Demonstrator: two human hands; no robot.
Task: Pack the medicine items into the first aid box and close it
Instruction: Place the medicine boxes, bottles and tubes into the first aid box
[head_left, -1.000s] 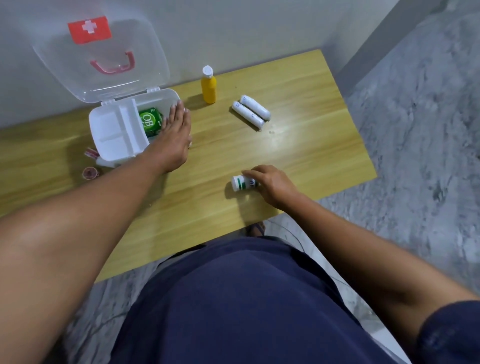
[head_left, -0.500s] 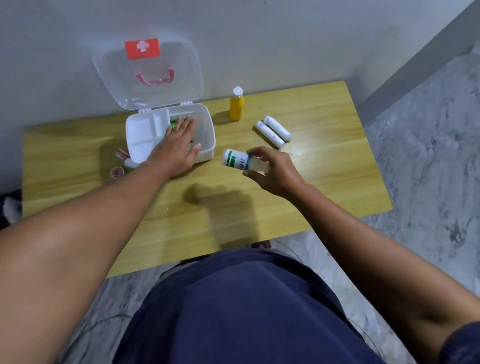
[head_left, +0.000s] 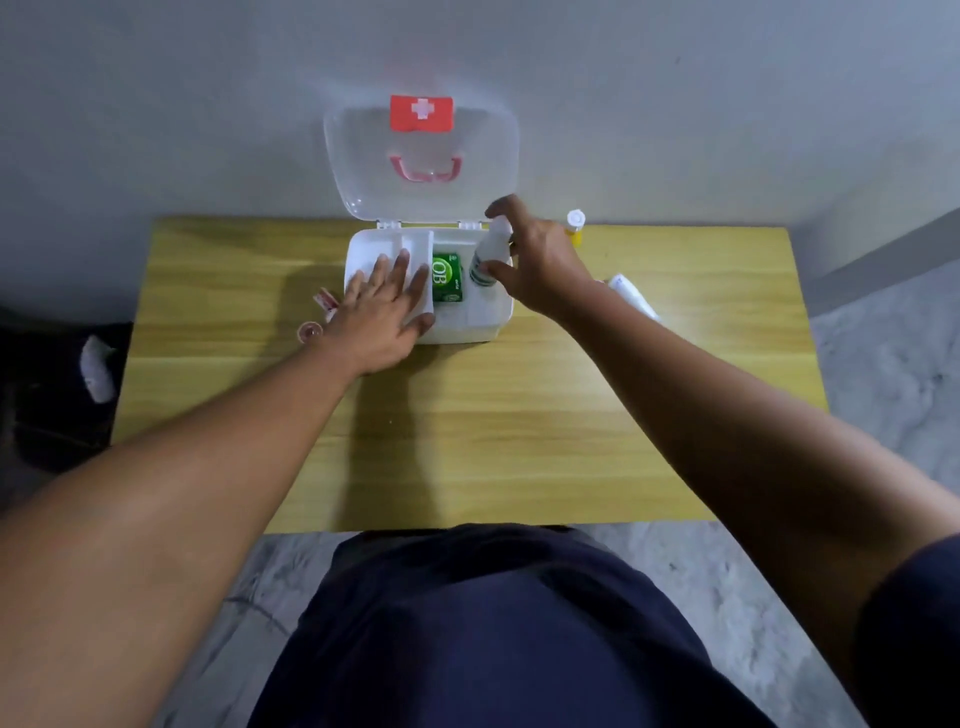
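Note:
The white first aid box (head_left: 470, 327) stands open at the back of the table, its clear lid (head_left: 421, 161) leaning on the wall. A green pack (head_left: 447, 278) lies inside it. My right hand (head_left: 540, 265) grips a white bottle with a green label (head_left: 488, 257) over the box's right compartment. My left hand (head_left: 382, 312) lies flat, fingers spread, on the white inner tray at the box's left side. A yellow bottle (head_left: 575, 226) and a white tube (head_left: 631, 296) are partly hidden behind my right hand and forearm.
The wooden table (head_left: 467, 426) stands against a grey wall. Small red-and-white items (head_left: 324, 304) and a small round pink item (head_left: 310, 331) lie left of the box. Dark objects (head_left: 57, 384) sit on the floor at the left.
My right hand lifted the white bottle from the table's front and carried it over the box. My left hand slid from the box's right edge onto the inner tray.

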